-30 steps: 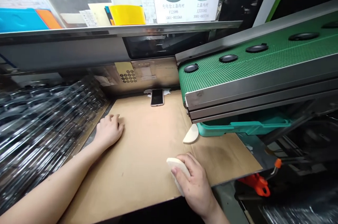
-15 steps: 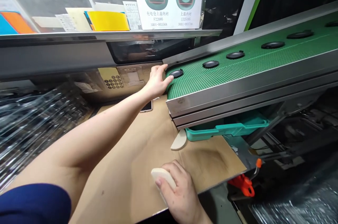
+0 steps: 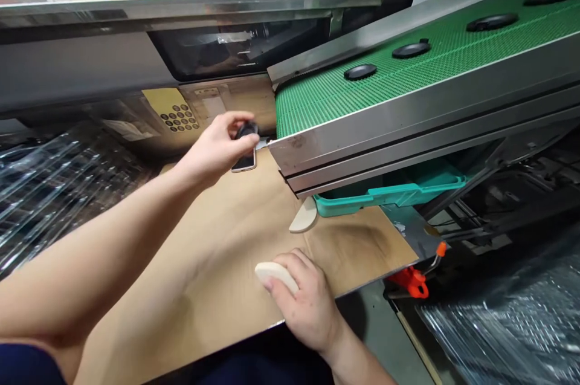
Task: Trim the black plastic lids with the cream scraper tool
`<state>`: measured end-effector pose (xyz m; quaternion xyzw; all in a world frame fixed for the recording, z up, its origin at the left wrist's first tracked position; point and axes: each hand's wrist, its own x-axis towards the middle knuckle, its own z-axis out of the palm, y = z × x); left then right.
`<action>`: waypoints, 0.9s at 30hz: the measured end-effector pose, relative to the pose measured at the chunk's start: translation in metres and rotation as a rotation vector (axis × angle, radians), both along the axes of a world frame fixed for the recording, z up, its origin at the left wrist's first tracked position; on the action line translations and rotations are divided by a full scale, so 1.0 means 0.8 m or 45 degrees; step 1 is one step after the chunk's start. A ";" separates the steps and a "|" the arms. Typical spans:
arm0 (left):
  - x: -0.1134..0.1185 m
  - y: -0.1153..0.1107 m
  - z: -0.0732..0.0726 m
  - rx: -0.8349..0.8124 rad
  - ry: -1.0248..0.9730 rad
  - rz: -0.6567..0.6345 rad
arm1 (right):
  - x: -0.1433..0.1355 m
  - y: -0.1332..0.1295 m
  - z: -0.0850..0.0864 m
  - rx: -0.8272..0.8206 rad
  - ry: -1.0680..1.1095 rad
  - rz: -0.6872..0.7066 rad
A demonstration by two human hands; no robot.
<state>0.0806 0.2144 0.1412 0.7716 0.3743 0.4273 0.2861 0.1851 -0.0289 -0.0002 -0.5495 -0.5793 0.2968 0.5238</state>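
My left hand (image 3: 215, 146) pinches a small round black plastic cover (image 3: 247, 129) between thumb and fingers. It is in the air just left of the green conveyor belt's (image 3: 308, 108) lower end, over a phone (image 3: 243, 164). Closer to me, my right hand (image 3: 310, 303) is closed around a cream-coloured flat pad (image 3: 272, 271) with a rounded edge, above the brown cardboard sheet (image 3: 226, 240). Another cream half-round pad (image 3: 304, 217) lies on the cardboard below the conveyor's corner. Several similar black covers (image 3: 360, 72) rest in a row on the belt.
A teal tray (image 3: 344, 208) sits beneath the conveyor's metal side rail (image 3: 385, 113). Stacked clear plastic trays (image 3: 67, 191) stand at left, and more plastic trays (image 3: 507, 324) at lower right. An orange-red tool (image 3: 413, 281) is by the table edge. A metal shelf (image 3: 203, 7) crosses above.
My left hand has taken the nearest black cover off the belt and moved left with it. The other covers have moved down the belt. My right hand still grips its pad. The view has tilted down.
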 end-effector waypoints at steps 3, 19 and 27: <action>-0.079 -0.065 -0.043 -0.529 -0.188 -0.084 | 0.001 0.000 -0.003 0.002 -0.023 -0.006; -0.147 -0.244 -0.148 -1.638 -1.274 -0.442 | -0.010 -0.013 0.004 -0.014 -0.321 -0.199; -0.151 -0.250 -0.159 -1.644 -1.414 -0.631 | -0.089 -0.028 0.042 0.299 -0.818 0.162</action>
